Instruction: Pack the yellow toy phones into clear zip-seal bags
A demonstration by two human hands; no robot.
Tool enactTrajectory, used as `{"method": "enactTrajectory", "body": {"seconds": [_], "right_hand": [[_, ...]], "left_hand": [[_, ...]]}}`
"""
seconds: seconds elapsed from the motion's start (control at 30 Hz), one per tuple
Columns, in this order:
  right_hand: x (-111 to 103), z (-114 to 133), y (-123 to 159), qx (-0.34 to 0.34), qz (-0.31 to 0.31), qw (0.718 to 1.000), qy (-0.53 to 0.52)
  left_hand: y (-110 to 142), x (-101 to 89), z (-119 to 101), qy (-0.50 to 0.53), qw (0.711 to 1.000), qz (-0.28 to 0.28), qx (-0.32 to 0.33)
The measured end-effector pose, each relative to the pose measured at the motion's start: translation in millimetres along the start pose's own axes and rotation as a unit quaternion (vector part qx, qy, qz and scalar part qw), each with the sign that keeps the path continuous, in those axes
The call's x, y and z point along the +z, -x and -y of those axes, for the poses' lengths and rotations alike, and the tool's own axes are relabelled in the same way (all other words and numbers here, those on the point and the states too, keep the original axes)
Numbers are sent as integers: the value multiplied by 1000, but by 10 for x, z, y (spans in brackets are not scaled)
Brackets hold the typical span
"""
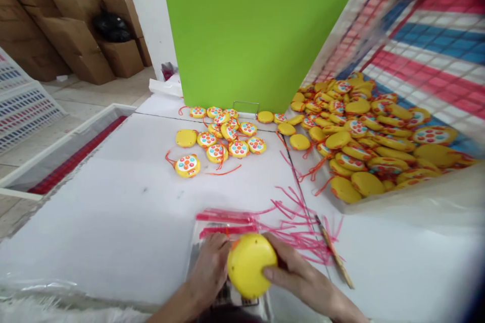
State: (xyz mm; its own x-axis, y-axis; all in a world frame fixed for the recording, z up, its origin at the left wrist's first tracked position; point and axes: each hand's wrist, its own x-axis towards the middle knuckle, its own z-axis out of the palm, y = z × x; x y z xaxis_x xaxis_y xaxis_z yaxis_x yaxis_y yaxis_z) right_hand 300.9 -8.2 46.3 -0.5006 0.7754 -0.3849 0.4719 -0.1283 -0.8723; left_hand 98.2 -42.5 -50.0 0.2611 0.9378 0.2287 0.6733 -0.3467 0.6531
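One yellow toy (250,261) at bottom centre was pinched by the right hand (300,271), left hand's (212,262) grip unclear; this holding step seemingly needed steadiness next.

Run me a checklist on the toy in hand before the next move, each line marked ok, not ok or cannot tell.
1. Right hand holding the yellow toy: ok, thumb across its plain face.
2. Left hand gripping firmly: cannot tell, its fingertips are hidden.
3. Buttoned face visible for checking: not ok, the plain face is toward the camera.
4. Wooden-handled tool clear of both hands: ok.
5. Area beside the right hand uncluttered: not ok, pink strands are scattered there.
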Motion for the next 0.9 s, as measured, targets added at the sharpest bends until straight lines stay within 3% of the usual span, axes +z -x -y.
{"method": "enactTrajectory", "body": {"seconds": [0.1, 0.27, 0.37, 0.43, 0.5, 0.57, 0.63, 0.73, 0.83, 0.9], "right_hand": [[133, 0, -137, -12, -83, 995, -56], [330, -20, -335, -139, -108, 975, 137], [300, -78, -300, -142, -102, 965, 197], [251, -106, -242, -121, -104, 966, 203], [216, -118, -192, -107, -113, 966, 205], [206, -120, -168, -105, -116, 965, 210], [212, -108, -173, -105, -110, 964, 219], [212, -41, -205, -101, -85, 961, 242], [197, 82, -240, -104, -23, 952, 286], [202, 156, -265, -113, 36, 932, 343]], "left_hand": [[19, 47, -33, -59, 997, -10, 53], [73, -46, -165, -110, 991, 9, 77], [92, -269, -191, -76, 994, -22, 81], [101, -444, -152, -31, 995, -79, 43], [98, -590, -88, 29, 989, -126, -66], [73, -668, -33, 111, 968, -111, -194], [19, -667, -16, 200, 942, -51, -266], [-90, -587, -61, 291, 920, -2, -263], [-177, -527, -144, 306, 915, -8, -261], [-204, -518, -185, 303, 917, -4, -259]]}}
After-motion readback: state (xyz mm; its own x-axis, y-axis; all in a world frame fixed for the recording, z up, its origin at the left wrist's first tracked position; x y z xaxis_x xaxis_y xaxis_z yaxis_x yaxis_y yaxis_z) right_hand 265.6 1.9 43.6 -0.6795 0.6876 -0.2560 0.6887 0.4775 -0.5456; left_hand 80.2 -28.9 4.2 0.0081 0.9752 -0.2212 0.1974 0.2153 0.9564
